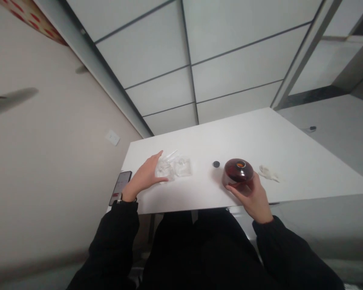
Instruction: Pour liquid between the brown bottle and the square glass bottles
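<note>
My right hand (252,199) is wrapped round the lower side of a dark amber glass bottle (238,171) with a wide body. Its round mouth faces up and has no cap on it. A small black cap (216,164) lies on the table just left of the bottle. At the left, my left hand (147,173) is spread, thumb and fingers apart, at the edge of a clear square dish (165,171); whether it touches the dish I cannot tell. Beside that one stands a second clear dish (183,166). Behind them lies a thin clear stick-like piece (171,154).
The white table (205,191) has its left end near a wall with a socket (112,137). A phone (121,186) lies by my left wrist. Right of the bottle is a crumpled white tissue (269,173). Panelled sliding doors (169,92) rise behind the table.
</note>
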Tool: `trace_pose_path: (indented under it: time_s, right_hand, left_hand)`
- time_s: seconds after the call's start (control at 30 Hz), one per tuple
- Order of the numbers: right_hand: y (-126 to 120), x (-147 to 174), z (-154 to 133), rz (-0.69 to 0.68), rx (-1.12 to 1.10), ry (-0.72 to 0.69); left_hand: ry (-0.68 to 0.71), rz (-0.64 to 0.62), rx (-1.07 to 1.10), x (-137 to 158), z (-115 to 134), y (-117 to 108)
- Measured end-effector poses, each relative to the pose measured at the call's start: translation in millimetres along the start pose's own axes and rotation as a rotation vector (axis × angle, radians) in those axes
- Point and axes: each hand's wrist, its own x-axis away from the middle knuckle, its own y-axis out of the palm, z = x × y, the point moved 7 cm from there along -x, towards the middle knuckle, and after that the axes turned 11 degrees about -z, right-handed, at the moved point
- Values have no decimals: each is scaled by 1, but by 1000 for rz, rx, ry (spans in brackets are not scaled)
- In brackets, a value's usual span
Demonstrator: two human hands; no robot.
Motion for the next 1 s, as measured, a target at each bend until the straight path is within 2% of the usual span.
trace_pose_path:
  time_s: [0.1,0.2,0.47,0.77,1.0]
  right_hand:
    - [-1,1,-3,-23,53,15]
    - [-4,1,-4,-15,84,23]
    - [-3,0,-6,2,77,44]
    - [-3,-3,-12,-27,87,47]
    - [-2,-1,-6,-33,73,64]
  left_hand:
    - [-44,-7,121,13,-17,9]
    - [-26,-6,156,10,-20,15]
    - [56,-10,219,-13,-12,17]
    - [153,-56,294,-25,-1,18]
    - [149,-24,329,-35,5,20]
